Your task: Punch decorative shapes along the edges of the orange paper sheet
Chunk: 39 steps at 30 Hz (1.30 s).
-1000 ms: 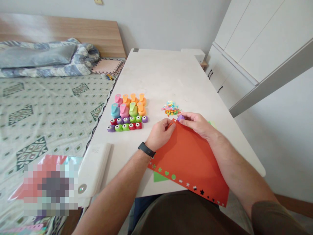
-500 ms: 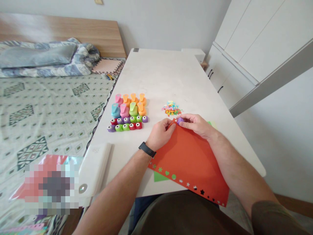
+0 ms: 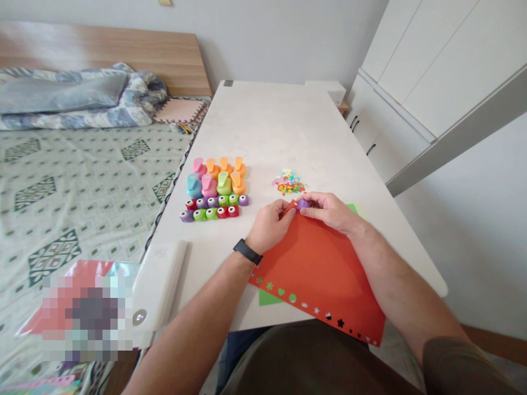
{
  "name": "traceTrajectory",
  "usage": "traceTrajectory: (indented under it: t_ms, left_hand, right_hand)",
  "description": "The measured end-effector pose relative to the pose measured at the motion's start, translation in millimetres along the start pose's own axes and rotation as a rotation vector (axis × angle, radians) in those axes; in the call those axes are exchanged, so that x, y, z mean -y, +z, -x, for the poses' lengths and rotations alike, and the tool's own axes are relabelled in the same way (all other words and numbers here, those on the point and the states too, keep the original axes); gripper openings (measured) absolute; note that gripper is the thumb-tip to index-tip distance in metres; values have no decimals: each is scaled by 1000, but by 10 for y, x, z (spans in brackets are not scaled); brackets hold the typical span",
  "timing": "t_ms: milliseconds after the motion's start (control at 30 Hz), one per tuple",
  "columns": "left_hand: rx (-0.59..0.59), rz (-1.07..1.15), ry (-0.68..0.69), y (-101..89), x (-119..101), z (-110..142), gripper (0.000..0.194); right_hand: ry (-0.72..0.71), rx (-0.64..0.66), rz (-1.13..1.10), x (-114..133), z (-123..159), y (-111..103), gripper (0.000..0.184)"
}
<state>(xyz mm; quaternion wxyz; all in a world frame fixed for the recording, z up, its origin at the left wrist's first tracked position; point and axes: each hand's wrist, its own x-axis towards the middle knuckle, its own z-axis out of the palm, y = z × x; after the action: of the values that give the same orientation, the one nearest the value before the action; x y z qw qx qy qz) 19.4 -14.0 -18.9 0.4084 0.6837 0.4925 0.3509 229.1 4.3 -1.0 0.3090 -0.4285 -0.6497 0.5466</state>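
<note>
Orange paper (image 3: pixel 317 258), already holed along its near edge: left hand (image 3: pixel 267 226), grip clamped on its far corner; right hand (image 3: pixel 335 213), grip closed around purple punch (image 3: pixel 303 204) there.

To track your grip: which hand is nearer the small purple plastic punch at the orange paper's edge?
Right hand: it grips the punch. The left hand pinches the paper to its left.
</note>
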Motion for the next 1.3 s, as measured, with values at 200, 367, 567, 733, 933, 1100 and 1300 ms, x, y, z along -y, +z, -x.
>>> traceTrajectory:
  t_ms: [200, 367, 567, 733, 933, 1100, 1300]
  left_hand:
    - [-7, 4, 2, 4, 0, 8, 26]
    - [-9, -12, -4, 3, -7, 12, 27]
    - [-1, -10, -7, -4, -23, 16, 27]
    - [2, -25, -3, -4, -32, 25, 27]
    - [-2, -37, -8, 3, -25, 25, 28]
    - [4, -38, -15, -15, -64, 23, 30]
    - [31, -109, 7, -51, -157, 28, 47]
  right_hand:
    - [-6, -1, 10, 22, 6, 18, 29]
    - [-4, -16, 22, 9, 3, 31, 28]
    - [-16, -34, 62, 10, -6, 46, 28]
    - [-19, -36, 75, 11, -10, 51, 25]
    - [-9, -29, 60, 2, -15, 54, 25]
    - [-20, -14, 60, 21, -18, 63, 24]
    - [-45, -11, 70, 43, -19, 76, 22]
